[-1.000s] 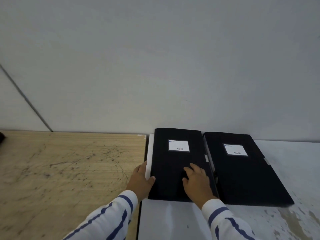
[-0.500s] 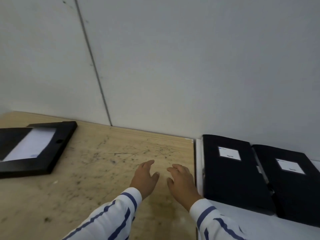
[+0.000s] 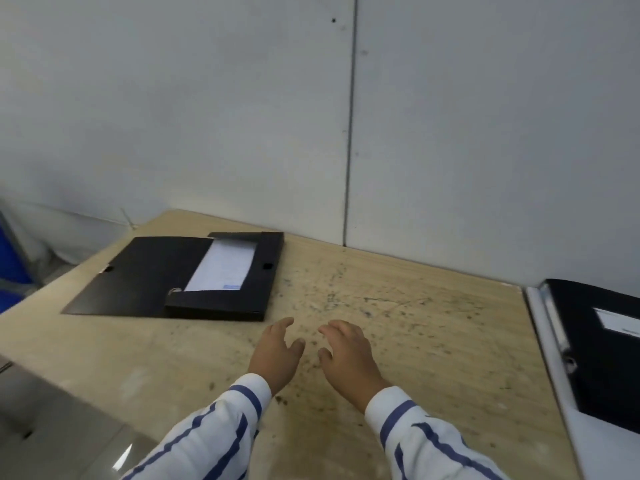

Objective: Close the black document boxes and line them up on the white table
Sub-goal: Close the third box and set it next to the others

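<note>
An open black document box (image 3: 221, 303) lies at the far left of the wooden table (image 3: 398, 327), its lid (image 3: 138, 275) folded flat to the left and white paper showing inside. My left hand (image 3: 277, 355) and my right hand (image 3: 346, 358) hover empty, fingers apart, over the wood just in front of the box, touching nothing. A closed black document box (image 3: 602, 362) with a white label lies on the white table (image 3: 568, 410) at the right edge, partly cut off by the frame.
A grey panelled wall (image 3: 346, 116) runs along the back of both tables. Something blue (image 3: 10, 258) stands beyond the wooden table's left edge. A grey surface (image 3: 52, 427) sits at the lower left.
The view has swung left. My hands left the closed box on the white table and moved over the wooden table towards the open box, which has come fully into view.
</note>
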{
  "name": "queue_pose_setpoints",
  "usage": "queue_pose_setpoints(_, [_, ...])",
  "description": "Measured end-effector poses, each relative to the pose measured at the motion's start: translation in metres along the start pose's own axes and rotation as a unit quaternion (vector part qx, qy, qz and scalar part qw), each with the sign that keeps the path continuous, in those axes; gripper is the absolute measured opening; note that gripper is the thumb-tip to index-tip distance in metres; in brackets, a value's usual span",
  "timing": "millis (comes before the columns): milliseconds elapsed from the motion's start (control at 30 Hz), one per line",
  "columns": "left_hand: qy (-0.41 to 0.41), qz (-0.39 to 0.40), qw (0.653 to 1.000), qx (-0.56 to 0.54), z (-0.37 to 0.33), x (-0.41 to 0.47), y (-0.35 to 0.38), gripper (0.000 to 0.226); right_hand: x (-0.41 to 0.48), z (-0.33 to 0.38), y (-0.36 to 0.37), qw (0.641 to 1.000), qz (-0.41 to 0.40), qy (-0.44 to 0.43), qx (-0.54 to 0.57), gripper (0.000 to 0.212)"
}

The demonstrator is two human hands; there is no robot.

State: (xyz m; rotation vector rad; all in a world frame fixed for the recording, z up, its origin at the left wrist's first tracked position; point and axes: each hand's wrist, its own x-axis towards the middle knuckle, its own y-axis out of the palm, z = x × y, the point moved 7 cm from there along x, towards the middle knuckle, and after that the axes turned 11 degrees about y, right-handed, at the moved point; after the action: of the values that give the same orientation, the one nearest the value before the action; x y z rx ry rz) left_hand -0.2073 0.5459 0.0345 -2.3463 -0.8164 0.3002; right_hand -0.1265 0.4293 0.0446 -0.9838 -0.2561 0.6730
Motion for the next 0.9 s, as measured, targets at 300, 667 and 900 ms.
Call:
queue_pose_setpoints(300, [-0.115, -0.087, 0.987, -0.072, 0.088, 0.008, -0.067, 0.046, 0.034, 0.081, 0.059, 0.997, 0.039, -0.061, -0.011, 0.043])
queue_pose_setpoints(667, [-0.250, -0.166, 0.944, -0.139, 0.174, 0.060, -0.118, 0.050, 0.125, 0.121, 0.132, 0.988, 0.110, -0.096, -0.049, 0.046])
queue_pose_setpoints(900, [-0.323, -0.283, 0.871, -0.237, 0.223, 0.088, -0.165, 0.057, 0.169, 0.130, 0.169, 0.981, 0.113, -0.076, -0.137, 0.057])
